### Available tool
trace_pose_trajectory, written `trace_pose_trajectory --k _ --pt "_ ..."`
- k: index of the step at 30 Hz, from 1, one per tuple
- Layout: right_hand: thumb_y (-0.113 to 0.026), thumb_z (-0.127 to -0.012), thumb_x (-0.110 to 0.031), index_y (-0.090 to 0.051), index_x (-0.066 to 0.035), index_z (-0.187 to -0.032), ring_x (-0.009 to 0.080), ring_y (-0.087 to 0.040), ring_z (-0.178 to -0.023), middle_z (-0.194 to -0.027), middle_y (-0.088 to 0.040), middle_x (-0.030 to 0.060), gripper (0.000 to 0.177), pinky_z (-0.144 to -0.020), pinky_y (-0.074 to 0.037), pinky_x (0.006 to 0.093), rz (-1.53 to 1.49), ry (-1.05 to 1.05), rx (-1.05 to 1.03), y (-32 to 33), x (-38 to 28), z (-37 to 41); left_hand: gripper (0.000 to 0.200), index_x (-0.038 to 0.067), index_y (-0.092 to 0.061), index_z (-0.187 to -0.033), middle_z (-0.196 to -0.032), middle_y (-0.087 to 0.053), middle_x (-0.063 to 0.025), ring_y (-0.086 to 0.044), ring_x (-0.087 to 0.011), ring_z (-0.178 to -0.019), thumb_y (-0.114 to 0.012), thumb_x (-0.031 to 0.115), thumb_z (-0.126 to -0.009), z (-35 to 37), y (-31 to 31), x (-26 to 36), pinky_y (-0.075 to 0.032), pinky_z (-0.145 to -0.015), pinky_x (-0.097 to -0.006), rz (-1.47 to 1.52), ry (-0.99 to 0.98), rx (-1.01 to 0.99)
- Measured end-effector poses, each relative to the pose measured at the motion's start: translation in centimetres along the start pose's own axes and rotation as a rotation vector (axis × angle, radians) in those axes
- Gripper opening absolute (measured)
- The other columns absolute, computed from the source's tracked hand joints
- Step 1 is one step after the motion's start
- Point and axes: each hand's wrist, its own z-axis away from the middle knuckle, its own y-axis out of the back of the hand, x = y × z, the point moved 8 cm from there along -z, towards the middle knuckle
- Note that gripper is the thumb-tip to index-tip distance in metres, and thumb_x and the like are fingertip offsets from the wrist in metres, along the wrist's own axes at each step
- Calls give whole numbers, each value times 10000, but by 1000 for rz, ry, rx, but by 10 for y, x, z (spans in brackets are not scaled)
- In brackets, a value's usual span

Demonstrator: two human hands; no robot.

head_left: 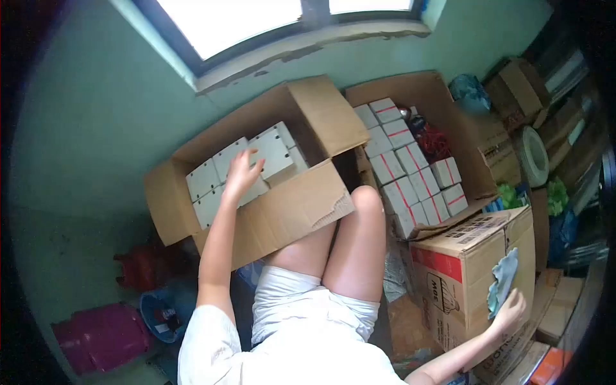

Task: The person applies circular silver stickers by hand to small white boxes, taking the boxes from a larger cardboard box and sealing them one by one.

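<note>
My left hand [242,172] is over the white boxes [204,179] packed in an open cardboard carton [273,221]. Its fingers are apart, and the fingertips overlap the edge of a raised white box [273,154] with small dark spots along its side. At the lower right, my right hand [510,312] has its fingers curled at the edge of a light blue cloth [504,279]. The cloth lies against a closed brown carton [475,301] with a red label and printed "30W".
Right of the first carton, another open carton [462,138] holds several smaller white boxes [410,157] with red stripes, plus red wire [433,141]. Behind them is the green wall [115,115] under a window. A magenta container [102,337] and a blue basin [160,314] stand lower left.
</note>
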Motion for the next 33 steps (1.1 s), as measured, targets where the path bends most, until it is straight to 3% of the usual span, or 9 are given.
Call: trace_pose_trajectory --k 1,8,11,16,23,25,29,30,33 --pt "-583 -983 -463 -680 -52 -1237 352 -600 -1185 -1276 -625 218 493 -1003 -473 443 -92 87 239 11 -5 -9 1004 176 -193 -1598 -1631 -257 -165 -239 -380 -1498 -661 638 -839 -15 -11 11 -270 -1168 -596 -65 -26 -4" --pt "-604 -968 -356 -686 35 -1149 404 -598 -1110 -1150 -653 252 440 -978 -470 481 -138 104 102 -25 -138 37 1386 -62 -369 -1488 -1536 -378 -273 -285 -427 -1457 -752 833 -501 -67 -3 -3 -163 -1169 -645 -460 -58 -32" --pt "-625 -958 -310 -666 24 -1199 382 -614 -1102 -1230 -612 250 413 -936 -499 477 -165 -73 233 -45 -120 44 1080 -71 -706 -1149 -1414 -525 -264 -426 -439 -1335 -714 836 -563 -65 -3 13 -300 -1148 -554 -506 -130 -208" --pt "-624 -922 -135 -660 27 -1044 420 -632 -981 -1015 -683 252 206 -855 -504 510 -218 -47 313 -34 -119 53 1235 -38 -403 -1442 -1446 -492 -273 -394 -438 -1405 -738 808 -607 -61 -21 7 -297 -1160 -541 -261 -90 -145" --pt "-477 -1020 -104 -533 -31 -1133 425 -656 -956 -1016 -672 244 146 -748 -507 520 -446 91 350 -8 -218 77 918 -36 -486 -1305 -1301 -599 -252 -563 -393 -1211 -838 530 -675 -7 19 64 -438 -1036 -439 39 -201 -145" --pt "-501 -1042 -204 -575 -43 -1126 415 -669 -949 -1046 -674 246 195 -766 -514 482 -790 188 449 -10 -269 74 764 -7 -510 -1267 -1210 -605 -238 -517 -402 -1154 -816 409 -704 12 36 82 -445 -1005 -463 -65 -292 224" --pt "-538 -1036 -174 -568 -82 -1212 231 -595 -1082 -1155 -623 83 200 -947 -454 366 -1460 290 -159 0 -427 115 541 8 -537 -1066 -1078 -577 -195 -442 -375 -1096 -782 373 -750 51 48 93 -432 -859 -488 287 -279 576" --pt "-541 -1043 -189 -564 -73 -1185 187 -580 -1021 -1078 -612 66 185 -919 -451 338 -1544 232 -289 16 -455 136 517 22 -534 -979 -965 -591 -151 -505 -262 -978 -764 460 -828 66 51 103 -431 -735 -400 315 -362 764" --pt "-563 -1045 -285 -539 -56 -1089 114 -545 -860 -936 -574 39 234 -772 -462 290 -1671 300 -448 12 -514 166 521 50 -531 -938 -844 -568 -61 -499 -115 -821 -690 546 -907 70 28 123 -407 -660 -300 1082 -316 454"
